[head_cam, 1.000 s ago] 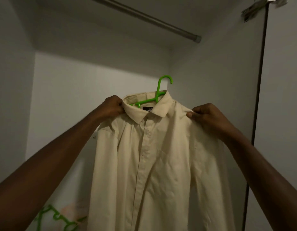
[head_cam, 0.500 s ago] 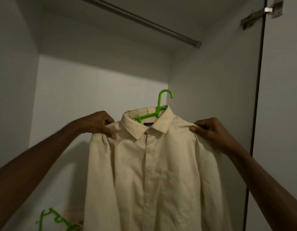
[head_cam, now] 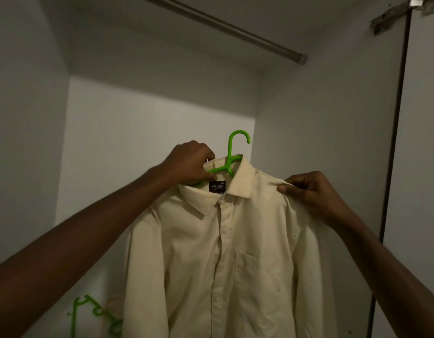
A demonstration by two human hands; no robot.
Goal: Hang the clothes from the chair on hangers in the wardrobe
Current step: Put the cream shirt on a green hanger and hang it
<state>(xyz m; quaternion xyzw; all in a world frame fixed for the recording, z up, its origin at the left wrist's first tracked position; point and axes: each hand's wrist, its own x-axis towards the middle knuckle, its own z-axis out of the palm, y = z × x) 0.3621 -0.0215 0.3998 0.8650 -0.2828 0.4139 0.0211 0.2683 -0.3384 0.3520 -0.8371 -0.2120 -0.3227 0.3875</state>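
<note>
A cream button-up shirt [head_cam: 225, 252] hangs in front of me on a green plastic hanger [head_cam: 231, 152], whose hook pokes up behind the collar. My left hand [head_cam: 190, 164] grips the hanger's bar together with the back of the collar, just left of the hook. My right hand [head_cam: 308, 189] pinches the shirt's right shoulder seam. The grey wardrobe rail [head_cam: 223, 28] runs across the top of the wardrobe, well above the hook. A black label shows inside the collar.
White wardrobe walls [head_cam: 150, 132] enclose the space; the right side wall stands close behind my right hand. The open door [head_cam: 423, 167] with its metal hinge [head_cam: 391, 14] is at the far right. More green hangers [head_cam: 94, 313] lie low at the bottom left.
My left hand has moved from the shirt's left shoulder up to the collar and taken hold of the hanger. The collar has opened, baring the label. My right hand has stayed on the shoulder.
</note>
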